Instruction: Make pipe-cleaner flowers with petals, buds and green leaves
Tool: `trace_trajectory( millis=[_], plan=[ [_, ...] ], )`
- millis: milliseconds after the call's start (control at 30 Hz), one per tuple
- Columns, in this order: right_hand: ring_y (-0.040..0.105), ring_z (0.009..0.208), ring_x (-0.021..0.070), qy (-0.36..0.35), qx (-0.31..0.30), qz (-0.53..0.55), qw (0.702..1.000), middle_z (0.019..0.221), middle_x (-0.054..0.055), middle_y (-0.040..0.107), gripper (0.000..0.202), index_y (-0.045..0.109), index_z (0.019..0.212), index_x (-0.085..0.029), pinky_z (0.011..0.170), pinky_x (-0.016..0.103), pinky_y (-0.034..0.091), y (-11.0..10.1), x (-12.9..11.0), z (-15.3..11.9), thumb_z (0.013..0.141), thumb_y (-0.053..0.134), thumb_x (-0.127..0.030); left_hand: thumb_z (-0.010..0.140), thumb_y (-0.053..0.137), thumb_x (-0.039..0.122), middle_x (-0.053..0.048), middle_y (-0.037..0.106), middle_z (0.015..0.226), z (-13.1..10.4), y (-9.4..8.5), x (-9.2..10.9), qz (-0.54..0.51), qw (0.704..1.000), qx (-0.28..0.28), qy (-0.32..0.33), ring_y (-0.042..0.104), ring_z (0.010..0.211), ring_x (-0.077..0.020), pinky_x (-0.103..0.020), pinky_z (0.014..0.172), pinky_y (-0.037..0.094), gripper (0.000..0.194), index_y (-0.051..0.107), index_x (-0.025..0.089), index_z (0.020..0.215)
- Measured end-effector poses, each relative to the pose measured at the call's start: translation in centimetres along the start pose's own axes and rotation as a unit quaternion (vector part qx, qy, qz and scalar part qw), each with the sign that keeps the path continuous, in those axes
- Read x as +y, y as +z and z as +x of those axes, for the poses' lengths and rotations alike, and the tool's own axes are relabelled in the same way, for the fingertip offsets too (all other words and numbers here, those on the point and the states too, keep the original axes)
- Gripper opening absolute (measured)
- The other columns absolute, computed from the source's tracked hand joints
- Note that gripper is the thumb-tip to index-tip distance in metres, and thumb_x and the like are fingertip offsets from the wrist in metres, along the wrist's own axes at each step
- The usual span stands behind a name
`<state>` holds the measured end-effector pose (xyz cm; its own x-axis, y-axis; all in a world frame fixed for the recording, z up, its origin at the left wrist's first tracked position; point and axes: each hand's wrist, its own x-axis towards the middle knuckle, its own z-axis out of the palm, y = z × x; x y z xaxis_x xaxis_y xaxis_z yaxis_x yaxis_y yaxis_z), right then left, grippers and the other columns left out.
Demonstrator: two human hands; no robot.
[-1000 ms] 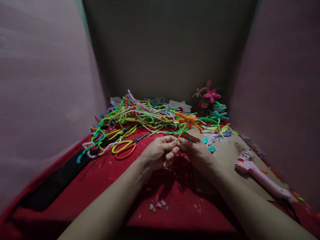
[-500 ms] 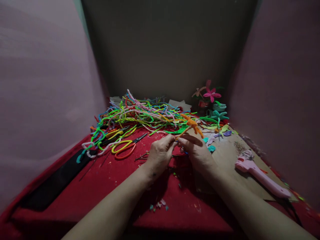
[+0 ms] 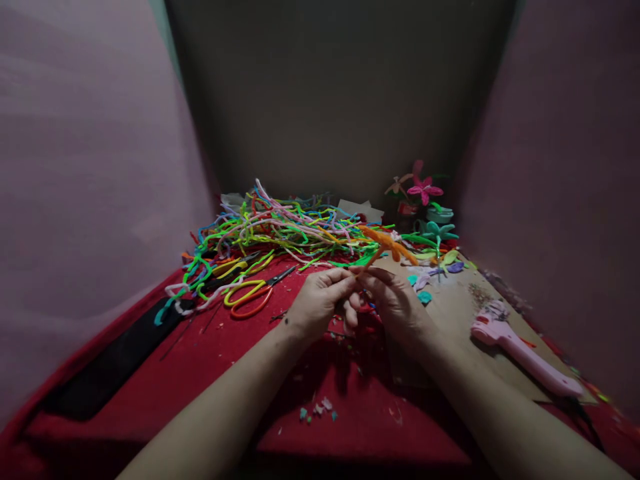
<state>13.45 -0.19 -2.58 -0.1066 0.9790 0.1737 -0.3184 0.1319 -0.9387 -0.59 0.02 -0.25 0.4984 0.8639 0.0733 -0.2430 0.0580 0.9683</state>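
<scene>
2 hands (image 3: 319, 301) (image 3: 400, 300) pinch the stem (image 3: 372, 259) of an orange flower (image 3: 393, 245), apparently near its lower end.

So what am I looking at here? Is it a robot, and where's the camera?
No robot here! These are a person's own bare hands: the left hand and the right hand. Every picture comes from one camera worn on that person's head, looking forward and down.

Their fingers meet at the stem of an orange fuzzy flower.

Under everything is a red cloth. Behind the hands is a tangled pile of colourful fuzzy strips, and by the left hand lie scissors with a yellow and a red handle loop. On the right, a pink tool, perhaps a glue gun, rests on a flat board. Farther back is a bright pink flower.
</scene>
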Motion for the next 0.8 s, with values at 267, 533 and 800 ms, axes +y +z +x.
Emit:
trace_trajectory(
  millis=[267, 533, 800],
  plan=[
    [0.053, 0.059, 0.0152, -0.029, -0.006, -0.007, 1.000, 0.065, 0.001, 0.062, 0.023, 0.070, 0.084, -0.021, 0.058, 0.030, 0.041, 0.1, -0.2, 0.1, 0.069, 0.067, -0.038, 0.079, 0.056, 0.033, 0.007, 0.049, 0.049, 0.0, -0.2, 0.1, -0.097, 0.992, -0.044, -0.068, 0.036, 0.026, -0.0022, -0.014, 0.026, 0.032, 0.019, 0.055, 0.014, 0.077],
    [0.044, 0.053, 0.0102, -0.023, 0.024, -0.018, 0.999, 0.062, -0.001, 0.057, 0.017, 0.069, 0.080, -0.019, 0.052, 0.025, 0.034, -0.1, 0.6, 0.3, 0.071, 0.065, -0.033, 0.077, 0.055, 0.025, 0.006, 0.051, 0.048, -0.1, 0.7, 0.2, 0.178, 0.979, 0.097, 0.031, 0.047, 0.032, -0.0052, -0.014, 0.033, 0.035, 0.014, 0.052, 0.014, 0.069],
    [0.052, 0.054, 0.0133, 0.011, -0.021, 0.005, 1.000, 0.059, 0.000, 0.059, 0.031, 0.068, 0.088, -0.019, 0.053, 0.028, 0.041, -0.1, 0.1, 0.2, 0.065, 0.070, -0.040, 0.079, 0.054, 0.033, 0.002, 0.055, 0.046, 0.0, -0.4, 0.2, 0.050, 0.999, -0.012, -0.015, 0.051, 0.033, -0.0097, -0.019, 0.032, 0.042, 0.023, 0.050, 0.014, 0.068]
  ],
)
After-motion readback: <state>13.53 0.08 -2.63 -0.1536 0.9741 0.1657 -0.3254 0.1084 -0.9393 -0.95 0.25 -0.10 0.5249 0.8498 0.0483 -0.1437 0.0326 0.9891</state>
